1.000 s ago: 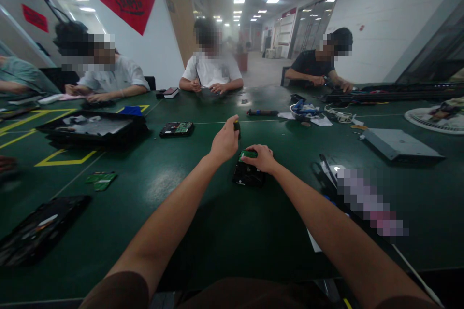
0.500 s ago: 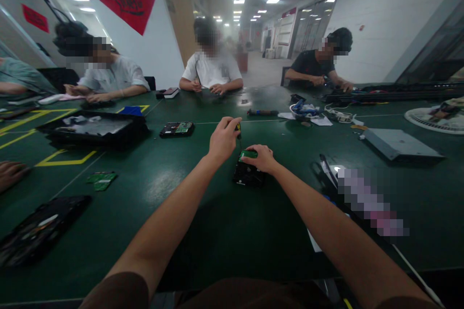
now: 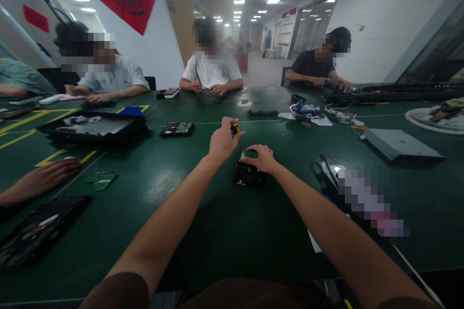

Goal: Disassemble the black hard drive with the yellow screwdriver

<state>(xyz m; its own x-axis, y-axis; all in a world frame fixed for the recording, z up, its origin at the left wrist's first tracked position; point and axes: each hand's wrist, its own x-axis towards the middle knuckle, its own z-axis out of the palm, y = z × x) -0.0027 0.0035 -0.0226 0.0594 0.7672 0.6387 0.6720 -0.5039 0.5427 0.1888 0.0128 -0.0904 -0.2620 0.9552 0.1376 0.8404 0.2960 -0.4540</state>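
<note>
A black hard drive (image 3: 248,175) lies on the green table in front of me, with a green circuit board (image 3: 248,154) at its far end. My right hand (image 3: 263,157) is closed around the drive's far right side, its thumb over the board. Above the board, my left hand (image 3: 224,140) grips a screwdriver (image 3: 236,128) by its yellow and black handle. The thin shaft points down toward the board; whether its tip touches is too small to tell.
A second hard drive (image 3: 177,129) and a black tray (image 3: 94,128) stand to the left. Nearer are loose green boards (image 3: 102,180), a dark casing (image 3: 43,227) and another person's hand (image 3: 60,174). A grey metal box (image 3: 401,144) sits at right. Several people sit across the table.
My left fingers have shifted on the screwdriver handle, showing more of its yellow end. My right hand and the drive stay put. Another person's hand has reached further in from the left.
</note>
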